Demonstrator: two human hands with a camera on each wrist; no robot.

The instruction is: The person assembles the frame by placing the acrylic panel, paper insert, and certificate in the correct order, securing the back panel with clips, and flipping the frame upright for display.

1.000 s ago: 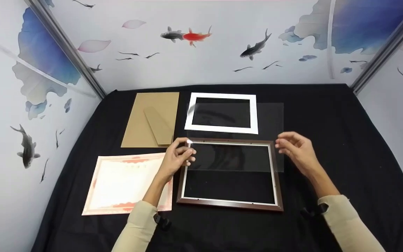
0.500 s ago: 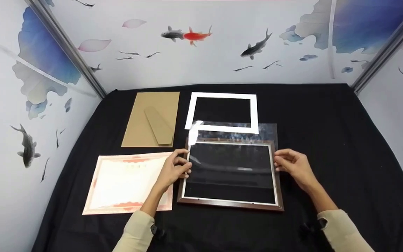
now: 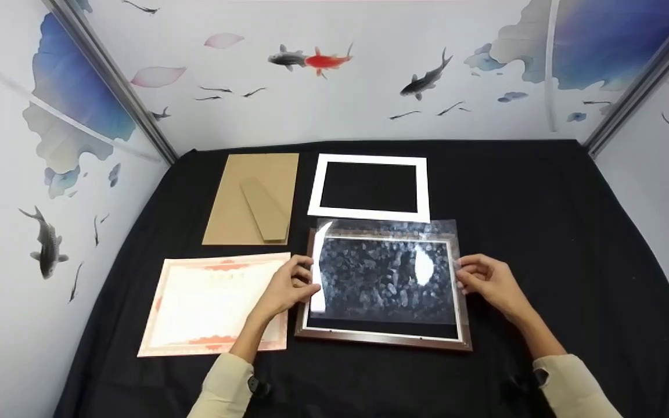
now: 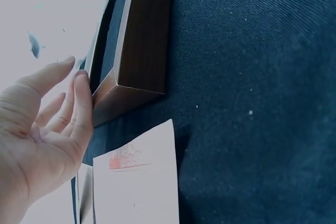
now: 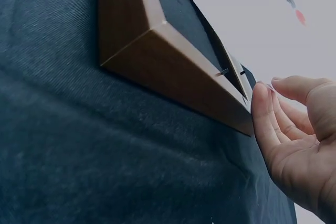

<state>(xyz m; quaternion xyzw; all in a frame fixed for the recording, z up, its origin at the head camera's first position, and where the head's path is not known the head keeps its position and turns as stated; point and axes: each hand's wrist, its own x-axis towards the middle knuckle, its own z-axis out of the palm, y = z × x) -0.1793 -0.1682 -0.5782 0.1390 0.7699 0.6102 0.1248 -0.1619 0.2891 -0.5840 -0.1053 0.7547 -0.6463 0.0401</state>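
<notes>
Right, from the head camera: a black-draped desk boxed in by white walls painted with fish, a red fish among them. Left hand and right hand each pinch a side of a clear sheet, held over a brown frame, far edge jutting past the far rail; whether the two touch, I can't tell. Beyond lie a white border and a tan board; a certificate sits left of the frame.

Over to the left wrist: pale specks dot the weave of the cloth, and the frame's tall outer side and corner joint loom close, details the head view barely gives.

And the right wrist: dark tabs stick out along the frame's inner edge, mere dots from above, with soft creases in the fabric.
</notes>
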